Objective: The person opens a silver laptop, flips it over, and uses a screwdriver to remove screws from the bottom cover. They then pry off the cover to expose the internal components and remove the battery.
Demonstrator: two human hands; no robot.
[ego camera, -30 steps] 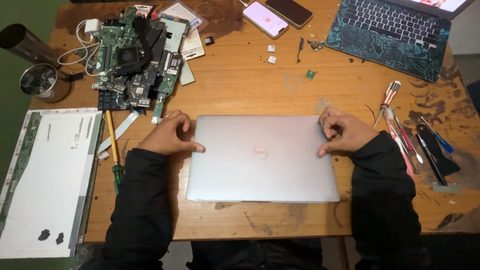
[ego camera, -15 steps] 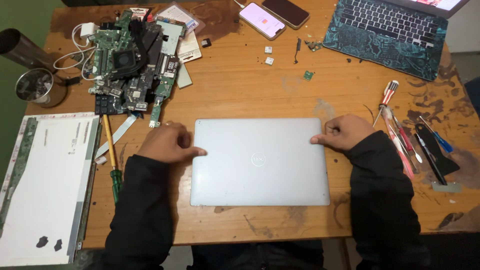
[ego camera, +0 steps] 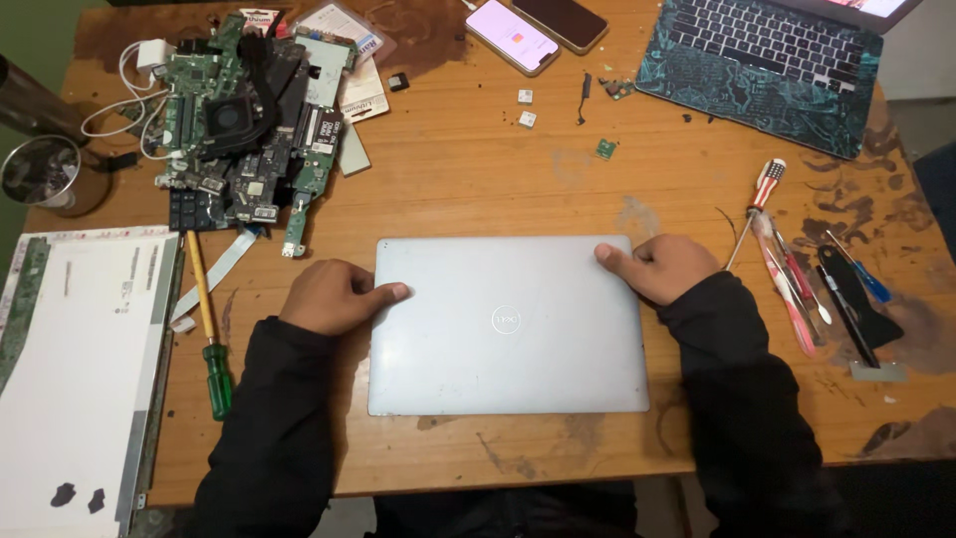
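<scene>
A closed silver laptop [ego camera: 508, 324] lies flat on the wooden table [ego camera: 468, 189] in front of me. My left hand [ego camera: 337, 297] grips its left edge, thumb resting on the lid. My right hand [ego camera: 662, 267] holds the far right corner, thumb on the lid and fingers curled at the side. Both arms wear black sleeves.
A heap of circuit boards and parts [ego camera: 244, 120] sits at the far left. A bare display panel [ego camera: 75, 369] lies left, with a green-handled screwdriver [ego camera: 209, 334] beside it. Screwdrivers and tools [ego camera: 807, 279] lie right. Two phones [ego camera: 538, 28], an open laptop [ego camera: 767, 65] and a metal cup [ego camera: 40, 171] stand at the back.
Both hands slid outward to the laptop's side edges, and the laptop now lies square to me rather than slightly skewed.
</scene>
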